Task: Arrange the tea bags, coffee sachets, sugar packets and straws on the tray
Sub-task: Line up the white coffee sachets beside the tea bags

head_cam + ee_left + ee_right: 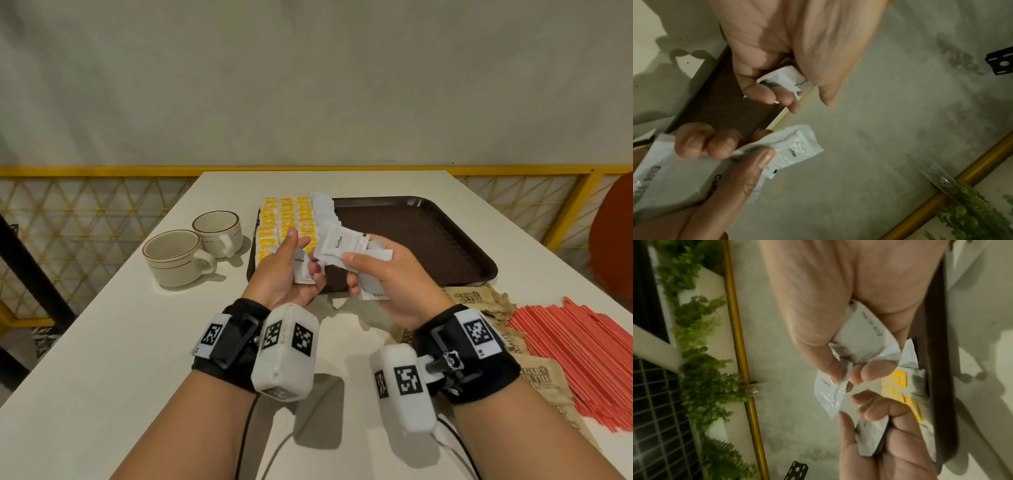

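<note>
Over the near left corner of the brown tray (428, 236), my left hand (303, 262) holds one white coffee sachet (302, 272) in its curled fingers, thumb raised. Close beside it my right hand (356, 274) grips a fanned bunch of coffee sachets (342, 245). The left wrist view shows that single sachet (785, 78) and the bunch (795, 149). Yellow tea bags (287, 219) lie in rows on the tray's left part, with a row of white sachets (323, 209) next to them. Brown sugar packets (479, 301) and red straws (582, 349) lie on the table to the right.
Two cream cups (178, 257) (219, 229) stand on the white table (120, 342) left of the tray. A yellow mesh railing (85, 212) runs behind the table. An orange-red chair back (613, 240) shows at the far right.
</note>
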Demonstrator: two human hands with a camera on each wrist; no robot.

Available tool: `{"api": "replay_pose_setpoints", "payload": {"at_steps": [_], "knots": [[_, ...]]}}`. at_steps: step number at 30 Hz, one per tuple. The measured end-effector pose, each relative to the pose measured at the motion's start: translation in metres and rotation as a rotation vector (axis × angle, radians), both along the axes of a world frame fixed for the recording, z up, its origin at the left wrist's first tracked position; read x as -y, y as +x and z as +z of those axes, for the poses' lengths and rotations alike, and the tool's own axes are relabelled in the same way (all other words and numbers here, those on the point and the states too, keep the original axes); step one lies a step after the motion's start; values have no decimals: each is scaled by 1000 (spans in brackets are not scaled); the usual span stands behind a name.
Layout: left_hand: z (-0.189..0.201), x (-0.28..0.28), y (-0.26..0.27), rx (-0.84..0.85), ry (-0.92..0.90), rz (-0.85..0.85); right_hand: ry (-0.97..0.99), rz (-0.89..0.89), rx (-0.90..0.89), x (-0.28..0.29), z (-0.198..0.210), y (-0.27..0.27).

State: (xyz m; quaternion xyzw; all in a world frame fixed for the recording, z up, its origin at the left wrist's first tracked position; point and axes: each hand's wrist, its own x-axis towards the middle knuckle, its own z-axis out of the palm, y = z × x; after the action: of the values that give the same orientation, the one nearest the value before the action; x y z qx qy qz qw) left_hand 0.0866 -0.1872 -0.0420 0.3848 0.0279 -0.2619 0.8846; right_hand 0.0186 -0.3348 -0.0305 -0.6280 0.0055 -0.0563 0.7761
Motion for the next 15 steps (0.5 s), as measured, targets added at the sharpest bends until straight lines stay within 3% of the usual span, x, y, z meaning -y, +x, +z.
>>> {"api": "replay_pose_setpoints", "payload": {"at_steps": [8, 15], "knots": [[2, 3, -12, 309, 63, 8, 74, -56, -40, -1, -2, 1], [3, 1, -14, 415, 231, 23, -117, -197, 23, 3, 2, 0]]}}
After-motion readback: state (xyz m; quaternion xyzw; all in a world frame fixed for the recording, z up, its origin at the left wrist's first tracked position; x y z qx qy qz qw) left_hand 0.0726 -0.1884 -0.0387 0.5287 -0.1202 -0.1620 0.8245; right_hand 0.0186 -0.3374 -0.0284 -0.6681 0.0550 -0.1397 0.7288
